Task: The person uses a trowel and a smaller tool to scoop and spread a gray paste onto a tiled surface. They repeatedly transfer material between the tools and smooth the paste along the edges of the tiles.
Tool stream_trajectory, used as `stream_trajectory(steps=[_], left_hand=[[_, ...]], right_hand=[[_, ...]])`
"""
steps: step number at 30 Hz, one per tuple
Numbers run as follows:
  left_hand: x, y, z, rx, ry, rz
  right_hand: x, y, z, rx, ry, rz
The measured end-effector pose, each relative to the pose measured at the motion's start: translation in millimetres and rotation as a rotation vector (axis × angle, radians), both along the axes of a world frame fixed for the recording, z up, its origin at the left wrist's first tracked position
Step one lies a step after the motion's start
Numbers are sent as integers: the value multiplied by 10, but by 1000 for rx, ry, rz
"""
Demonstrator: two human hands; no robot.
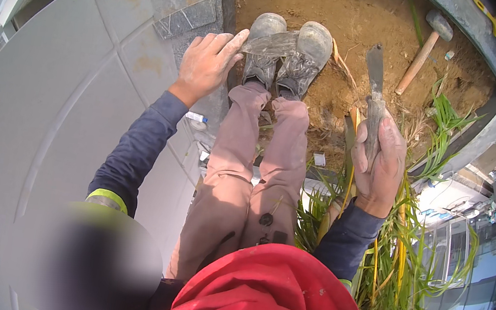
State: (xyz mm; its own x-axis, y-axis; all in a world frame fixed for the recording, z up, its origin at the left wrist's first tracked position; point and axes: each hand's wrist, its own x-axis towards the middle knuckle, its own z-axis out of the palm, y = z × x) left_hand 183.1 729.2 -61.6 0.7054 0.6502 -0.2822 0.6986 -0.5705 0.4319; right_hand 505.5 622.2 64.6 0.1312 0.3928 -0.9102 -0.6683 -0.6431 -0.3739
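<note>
My left hand (205,66) is out in front of my boots, its fingers and thumb closed at the near end of a flat, dark grey, blade-like piece (270,44). The piece stretches rightward across the toes of the boots; its exact kind is unclear. On the right, my right hand (380,161) grips a narrow-bladed scraper (375,71) by its worn, dust-caked handle, with the blade pointing up and away from me. Pale dust coats the fingers of both hands.
Dusty boots (314,44) stand on brown soil (351,8). A wooden-handled hammer (418,61) lies at the far right, near a yellow-handled tool (492,21) on the curved grey edge. Long-leaved plants (395,258) crowd my right side; grey stone paneling (78,99) fills the left.
</note>
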Motion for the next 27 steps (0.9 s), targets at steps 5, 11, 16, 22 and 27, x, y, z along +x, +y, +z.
stream_trajectory(steps=[5, 11, 16, 22, 27], left_hand=[[146, -49, 6, 152, 97, 69], [447, -215, 154, -29, 88, 399], [580, -389, 58, -62, -75, 562], [904, -531, 281, -329, -207, 823], [1004, -565, 483, -372, -213, 802]], right_hand=[[-297, -55, -27, -103, -188, 154], [-701, -106, -63, -101, -360, 232], [-991, -104, -126, -44, -445, 242], [-1213, -44, -297, 15, -489, 231], [-1130, 37, -329, 66, -522, 261]])
